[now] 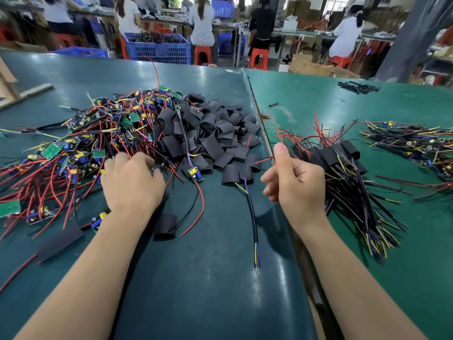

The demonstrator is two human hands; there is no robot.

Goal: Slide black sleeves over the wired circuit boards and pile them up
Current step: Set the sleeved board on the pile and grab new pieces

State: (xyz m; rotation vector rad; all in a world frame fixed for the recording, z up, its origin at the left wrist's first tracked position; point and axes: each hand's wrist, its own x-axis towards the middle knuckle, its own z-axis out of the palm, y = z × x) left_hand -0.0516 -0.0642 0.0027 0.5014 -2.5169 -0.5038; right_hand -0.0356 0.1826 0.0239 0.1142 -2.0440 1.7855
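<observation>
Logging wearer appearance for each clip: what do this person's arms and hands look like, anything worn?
Both forearms are bare as far as the frame shows: no sleeves, gloves, watch, bracelets or rings visible. The left hand and right hand show short, plain nails where fingers are visible. No markings seen.

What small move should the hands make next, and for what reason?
Probably the left hand should lift one wired board out of the board heap. Its fingers already rest on the wires at the heap's edge, while the right hand holds nothing, hanging loosely curled beside the finished pile. The loose sleeves lie between the hands, ready for the right hand to pick one.
</observation>
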